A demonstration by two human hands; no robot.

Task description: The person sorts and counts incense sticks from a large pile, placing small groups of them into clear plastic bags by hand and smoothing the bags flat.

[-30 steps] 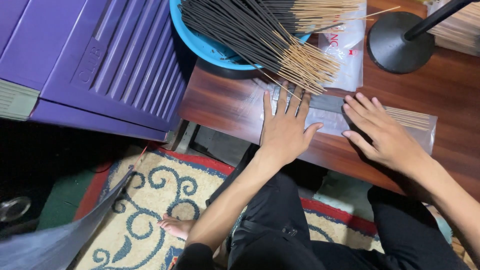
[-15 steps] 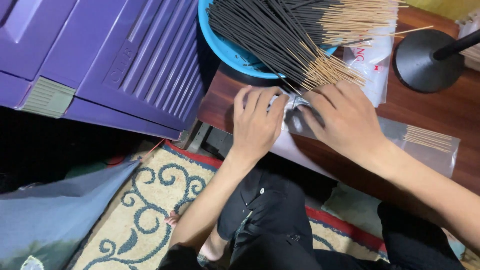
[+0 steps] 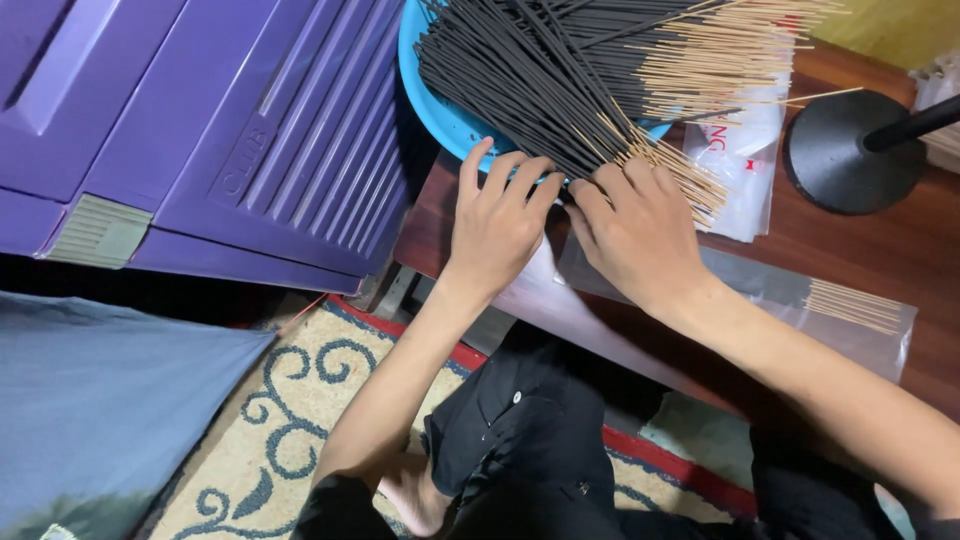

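Both your hands have moved up-frame since half a second ago, off the flat clear sleeve (image 3: 790,300) and onto the near edge of the incense stick pile (image 3: 560,80). Your left hand (image 3: 497,222) sits centre frame, fingers spread and flat, tips touching the dark stick ends and the rim of the blue basin (image 3: 425,85). Your right hand (image 3: 640,230) is just beside it, fingers curled onto the sticks' bare bamboo ends; can't tell if it actually grips any.

Basin, top centre: holds the fanned pile, dark coated ends lower left, bamboo ends upper right, spilling over the rim.

Sleeve, right of centre on the wooden table (image 3: 850,250): a few bamboo ends show inside at its right end; your right forearm crosses it.

Around: purple plastic crate (image 3: 200,130) upper left, black round stand base (image 3: 855,150) upper right, printed plastic bags (image 3: 740,160) under the stick ends, patterned rug (image 3: 290,400) below.
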